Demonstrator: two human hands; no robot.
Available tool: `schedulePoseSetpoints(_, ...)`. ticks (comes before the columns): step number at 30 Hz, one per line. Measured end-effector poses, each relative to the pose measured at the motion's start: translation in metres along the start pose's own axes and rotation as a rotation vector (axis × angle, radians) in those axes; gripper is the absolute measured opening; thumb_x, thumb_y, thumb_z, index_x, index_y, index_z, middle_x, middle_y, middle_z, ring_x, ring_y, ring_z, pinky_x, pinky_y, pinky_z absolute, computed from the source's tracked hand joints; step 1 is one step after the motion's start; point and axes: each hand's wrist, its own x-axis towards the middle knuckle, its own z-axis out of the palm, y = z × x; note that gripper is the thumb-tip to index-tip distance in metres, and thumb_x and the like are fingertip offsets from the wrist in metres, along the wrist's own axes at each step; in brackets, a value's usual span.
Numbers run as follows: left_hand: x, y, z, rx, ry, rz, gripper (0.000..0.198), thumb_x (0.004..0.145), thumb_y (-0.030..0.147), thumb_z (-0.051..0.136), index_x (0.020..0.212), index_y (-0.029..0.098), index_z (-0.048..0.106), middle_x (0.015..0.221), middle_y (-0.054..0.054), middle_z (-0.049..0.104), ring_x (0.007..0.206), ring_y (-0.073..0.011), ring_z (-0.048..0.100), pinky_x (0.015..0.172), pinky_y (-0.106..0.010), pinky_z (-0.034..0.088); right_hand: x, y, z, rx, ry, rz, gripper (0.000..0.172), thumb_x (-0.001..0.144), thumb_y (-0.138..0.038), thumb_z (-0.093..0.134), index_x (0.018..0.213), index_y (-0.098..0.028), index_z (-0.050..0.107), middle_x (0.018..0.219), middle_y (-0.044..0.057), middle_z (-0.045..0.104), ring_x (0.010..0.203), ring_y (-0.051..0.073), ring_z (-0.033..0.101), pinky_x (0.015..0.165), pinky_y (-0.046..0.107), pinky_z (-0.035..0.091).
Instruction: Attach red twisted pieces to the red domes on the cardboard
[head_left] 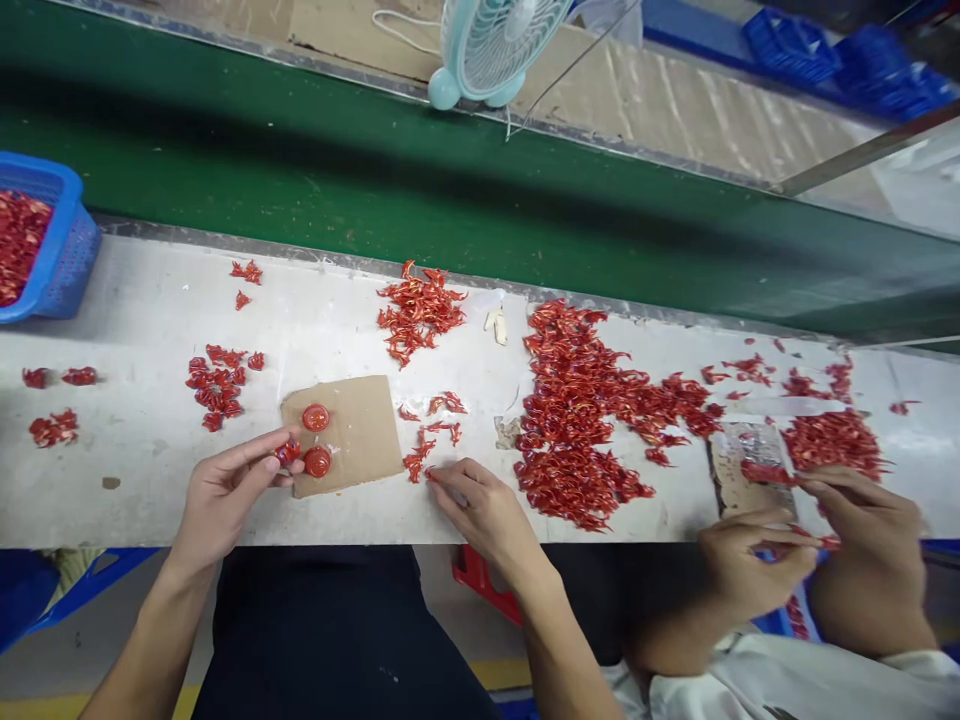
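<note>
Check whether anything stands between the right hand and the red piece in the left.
Between the right hand and the red piece, cardboard lies flat with a red disc on it, near the left fingers; nothing taller is visible there.

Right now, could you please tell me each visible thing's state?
Left hand: holding a red piece
Right hand: fingertips at red pieces
Cardboard: flat, bearing two round red discs
Blue basket: upright, containing red bits
Red pile: loosely heaped
Fan: upright; whether running, unclear
Co-worker's hands: holding red parts

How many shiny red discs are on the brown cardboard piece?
2: the farther round, glossy red disc and the nearer disc, both on the brown cardboard sheet.
</note>
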Motion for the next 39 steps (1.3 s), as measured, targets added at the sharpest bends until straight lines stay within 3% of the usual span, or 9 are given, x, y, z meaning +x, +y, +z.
schedulePoseSetpoints(4, 0.002, -0.004, 0.001, -0.049, 0.023, -0.024, 0.034, 0.081, 0.034, 0.082, 0.112, 0.023, 0.079, 0.12, -0.012, 0.077, 0.085, -0.0246, 0.079, 0.069, -0.032, 0.066, 0.005, -0.018, -0.003, 0.193, 0.072, 0.145, 0.019, 0.093, -0.036, 0.062, 0.086, -0.021, 0.072, 0.064, -0.001, 0.06, 0.054, 0.015, 0.054, 0.053, 0.028, 0.047)
schedulePoseSetpoints(7, 0.002, -0.005, 0.001, -0.116, 0.053, -0.008, 0.025, 0.082, 0.033, 0.081, 0.104, 0.022, 0.08, 0.113, -0.011, 0.079, 0.079, -0.0211, 0.078, 0.071, -0.03, 0.065, 0.014, -0.035, -0.002, 0.458, 0.049, 0.243, 0.024, 0.091, -0.04, 0.065, 0.078, -0.02, 0.066, 0.06, -0.002, 0.056, 0.051, 0.012, 0.05, 0.048, 0.025, 0.043)
schedulePoseSetpoints(16, -0.007, -0.007, -0.004, -0.1, 0.086, 0.056, 0.029, 0.081, 0.028, 0.082, 0.109, 0.023, 0.08, 0.126, -0.011, 0.075, 0.088, -0.0211, 0.078, 0.081, -0.032, 0.063, 0.073, -0.084, 0.025, 0.78, -0.159, 0.195, 0.035, 0.091, -0.05, 0.065, 0.079, -0.018, 0.073, 0.066, 0.002, 0.067, 0.049, 0.012, 0.053, 0.046, 0.026, 0.048)
schedulePoseSetpoints(21, -0.008, -0.016, -0.004, -0.017, 0.112, 0.066, 0.029, 0.083, 0.033, 0.08, 0.11, 0.022, 0.079, 0.125, -0.01, 0.075, 0.09, -0.0209, 0.077, 0.082, -0.031, 0.064, 0.107, -0.106, 0.045, 0.853, -0.131, 0.196, 0.029, 0.079, -0.047, 0.075, 0.078, -0.018, 0.073, 0.06, -0.001, 0.064, 0.046, 0.01, 0.049, 0.044, 0.024, 0.041)
schedulePoseSetpoints(28, -0.008, -0.025, -0.004, 0.026, 0.136, 0.093, 0.027, 0.085, 0.034, 0.078, 0.109, 0.022, 0.078, 0.127, -0.009, 0.072, 0.111, -0.0237, 0.072, 0.088, -0.03, 0.062, 0.115, -0.111, 0.061, 0.796, -0.082, 0.253, 0.025, 0.076, -0.042, 0.076, 0.073, -0.018, 0.068, 0.06, -0.001, 0.062, 0.05, 0.011, 0.048, 0.047, 0.024, 0.04)
schedulePoseSetpoints(34, -0.009, -0.021, -0.006, -0.011, 0.109, 0.044, 0.03, 0.084, 0.034, 0.078, 0.112, 0.022, 0.077, 0.121, -0.008, 0.075, 0.092, -0.0189, 0.076, 0.08, -0.027, 0.062, 0.117, -0.114, 0.063, 0.813, -0.094, 0.259, 0.027, 0.076, -0.043, 0.077, 0.073, -0.017, 0.069, 0.06, 0.0, 0.063, 0.05, 0.01, 0.049, 0.048, 0.023, 0.038)
schedulePoseSetpoints(39, -0.009, -0.015, -0.004, -0.082, 0.113, 0.013, 0.029, 0.084, 0.033, 0.079, 0.111, 0.021, 0.077, 0.119, -0.009, 0.077, 0.091, -0.02, 0.077, 0.077, -0.027, 0.062, 0.118, -0.112, 0.061, 0.946, -0.174, 0.278, 0.031, 0.077, -0.046, 0.078, 0.074, -0.017, 0.069, 0.052, -0.004, 0.057, 0.041, 0.007, 0.042, 0.041, 0.022, 0.031)
